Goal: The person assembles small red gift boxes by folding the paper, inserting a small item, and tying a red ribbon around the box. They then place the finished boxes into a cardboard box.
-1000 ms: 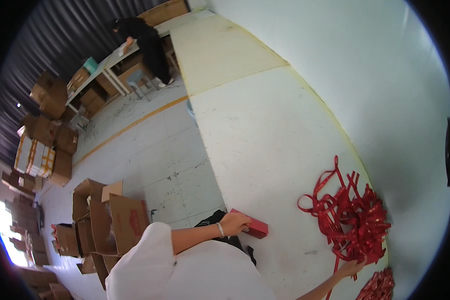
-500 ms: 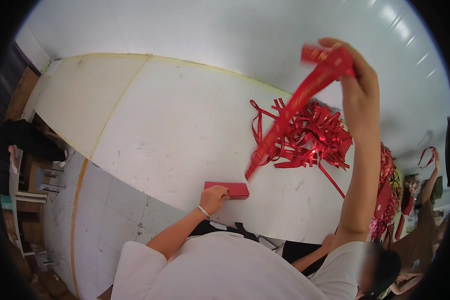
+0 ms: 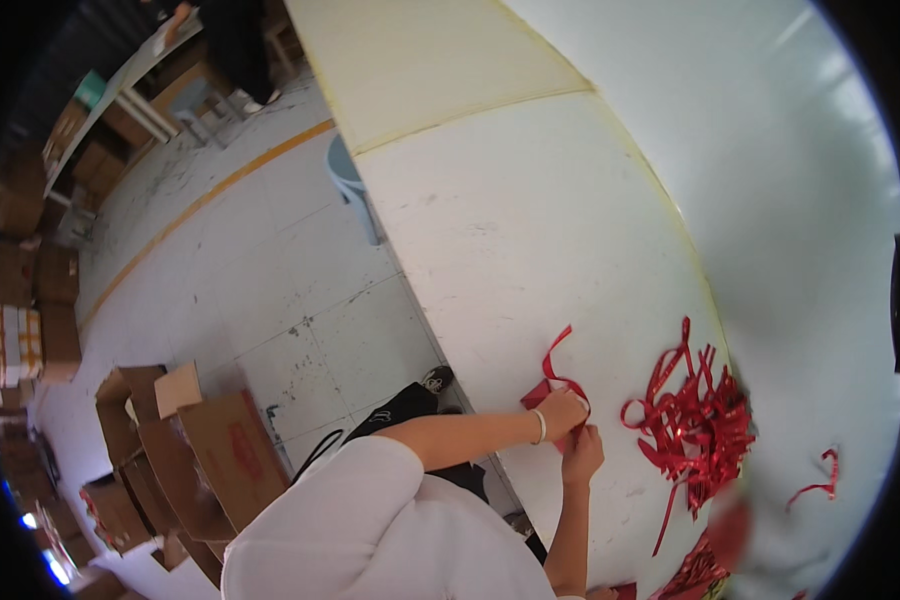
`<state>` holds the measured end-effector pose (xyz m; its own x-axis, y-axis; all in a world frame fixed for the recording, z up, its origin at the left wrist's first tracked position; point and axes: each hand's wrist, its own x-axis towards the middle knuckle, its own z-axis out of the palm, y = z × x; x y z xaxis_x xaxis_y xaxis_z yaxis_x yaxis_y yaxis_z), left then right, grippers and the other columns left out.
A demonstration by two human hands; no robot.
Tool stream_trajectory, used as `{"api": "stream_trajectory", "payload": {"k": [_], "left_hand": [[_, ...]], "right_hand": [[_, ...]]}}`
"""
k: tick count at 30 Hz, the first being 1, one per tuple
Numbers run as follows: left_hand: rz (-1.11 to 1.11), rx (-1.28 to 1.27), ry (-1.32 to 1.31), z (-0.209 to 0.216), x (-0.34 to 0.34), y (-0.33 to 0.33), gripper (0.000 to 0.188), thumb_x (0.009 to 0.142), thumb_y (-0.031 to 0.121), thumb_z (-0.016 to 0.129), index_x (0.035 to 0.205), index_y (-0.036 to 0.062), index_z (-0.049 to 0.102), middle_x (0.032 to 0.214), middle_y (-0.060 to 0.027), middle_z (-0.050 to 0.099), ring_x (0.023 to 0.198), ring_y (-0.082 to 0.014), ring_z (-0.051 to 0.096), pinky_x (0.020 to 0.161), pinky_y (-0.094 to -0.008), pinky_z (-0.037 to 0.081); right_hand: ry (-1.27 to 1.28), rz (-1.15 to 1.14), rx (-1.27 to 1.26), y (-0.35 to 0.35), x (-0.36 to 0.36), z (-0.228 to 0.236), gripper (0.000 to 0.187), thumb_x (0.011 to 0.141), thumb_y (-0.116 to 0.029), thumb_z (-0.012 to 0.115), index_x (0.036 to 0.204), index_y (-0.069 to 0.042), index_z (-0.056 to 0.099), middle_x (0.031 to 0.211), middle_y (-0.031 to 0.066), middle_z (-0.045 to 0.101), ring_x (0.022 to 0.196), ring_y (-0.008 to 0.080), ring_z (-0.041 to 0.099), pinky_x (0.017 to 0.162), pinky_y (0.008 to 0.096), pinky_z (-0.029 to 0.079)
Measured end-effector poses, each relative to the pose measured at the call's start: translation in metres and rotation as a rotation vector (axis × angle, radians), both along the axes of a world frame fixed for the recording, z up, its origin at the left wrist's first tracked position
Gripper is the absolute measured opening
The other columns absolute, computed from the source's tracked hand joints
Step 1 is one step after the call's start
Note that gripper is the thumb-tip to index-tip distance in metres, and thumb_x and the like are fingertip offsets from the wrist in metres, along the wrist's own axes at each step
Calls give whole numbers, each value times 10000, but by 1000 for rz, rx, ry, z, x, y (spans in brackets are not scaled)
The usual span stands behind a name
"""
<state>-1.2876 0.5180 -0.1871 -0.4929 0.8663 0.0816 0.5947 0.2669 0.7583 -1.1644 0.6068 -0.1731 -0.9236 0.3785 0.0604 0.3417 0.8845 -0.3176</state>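
Observation:
A small red box (image 3: 536, 394) lies near the table's front edge, mostly covered by my hands. My left hand (image 3: 562, 412), with a pale band at the wrist, is closed over it. A red ribbon (image 3: 553, 362) curls up beyond the box, its free end raised, and loops round beside my left fingers. Close against them, my right hand (image 3: 582, 456) is closed, seemingly pinching the ribbon; the fingertips are partly hidden. To the right lies a tangled heap of shiny red ribbons (image 3: 698, 430).
The white table (image 3: 510, 250) runs away toward the upper left, beside a pale wall. A blue stool (image 3: 344, 172) stands at its edge. Open cardboard boxes (image 3: 232, 455) are on the floor at left. Another person (image 3: 235, 50) stands far off at upper left.
My view has turned left. My right hand, raised with the ribbon before, has come down to the box beside my left hand, bringing the ribbon over it.

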Motion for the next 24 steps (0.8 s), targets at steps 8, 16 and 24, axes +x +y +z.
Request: {"api": "stream_trajectory", "payload": {"k": [8, 16, 24], "left_hand": [[975, 232, -274, -23, -107, -209, 143, 802, 168, 635, 852, 34, 646, 804, -87, 645, 761, -235, 622, 740, -334, 490], [1211, 17, -1176, -210, -300, -389, 721, 754, 545, 651, 1281, 94, 453, 1231, -112, 509, 1120, -252, 488, 878, -398, 403], [1295, 121, -1426, -373, -522, -444, 1005, 663, 677, 640, 1430, 193, 208, 1460, -105, 229, 1329, -299, 240, 1016, -594, 185]], "right_hand": [[-30, -198, 49, -19, -11, -3, 106, 783, -83, 614, 766, 5, 557, 762, 107, 523, 686, 309, 542, 600, 385, 430], [24, -529, 125, -50, -26, -19, 265, 807, -128, 662, 694, 19, 473, 633, 122, 440, 560, 260, 420, 535, 390, 368], [-42, -766, 313, -68, -41, -32, 313, 818, -137, 650, 700, 38, 419, 608, 159, 381, 565, 231, 338, 528, 379, 357]]}}
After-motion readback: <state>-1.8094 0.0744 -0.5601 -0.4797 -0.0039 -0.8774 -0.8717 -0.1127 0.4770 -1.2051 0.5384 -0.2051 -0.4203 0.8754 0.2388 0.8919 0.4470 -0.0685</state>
